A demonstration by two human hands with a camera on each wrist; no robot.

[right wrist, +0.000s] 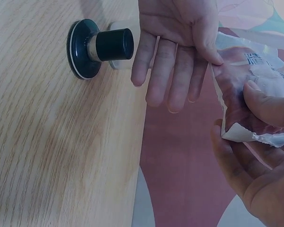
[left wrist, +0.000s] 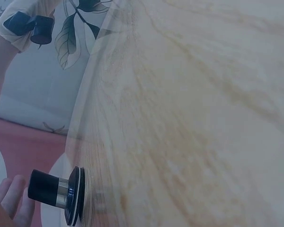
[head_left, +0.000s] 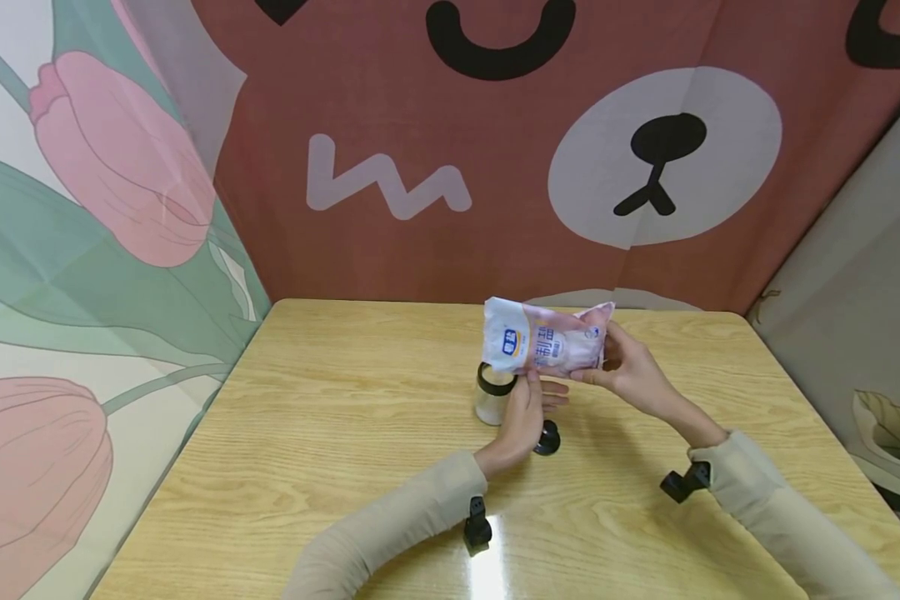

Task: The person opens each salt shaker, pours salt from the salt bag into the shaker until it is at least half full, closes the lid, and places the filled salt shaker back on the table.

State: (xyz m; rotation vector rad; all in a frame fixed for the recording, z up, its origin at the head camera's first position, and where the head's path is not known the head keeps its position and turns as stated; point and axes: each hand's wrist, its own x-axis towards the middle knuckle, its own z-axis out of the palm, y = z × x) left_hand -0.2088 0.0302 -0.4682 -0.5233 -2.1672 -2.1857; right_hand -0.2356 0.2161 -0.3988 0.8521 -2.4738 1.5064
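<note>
Above the table, a pink-and-white plastic bag of salt (head_left: 543,340) is held sideways. My right hand (head_left: 640,379) grips its right end between thumb and fingers; in the right wrist view a ragged edge shows there. My left hand (head_left: 523,419) is under the bag, fingers straight, its thumb touching the bag's lower edge. Just behind that hand stands a clear jar (head_left: 489,408) with a black rim, partly hidden by bag and hand. A black lid with a knob (right wrist: 114,45) lies on the table beside the left hand, knob upward.
The wood-grain table (head_left: 330,400) extends around the hands. A printed cloth (head_left: 390,250) hangs along its back edge, with patterned cloths at both sides. Small black devices (head_left: 477,523) are strapped to both wrists.
</note>
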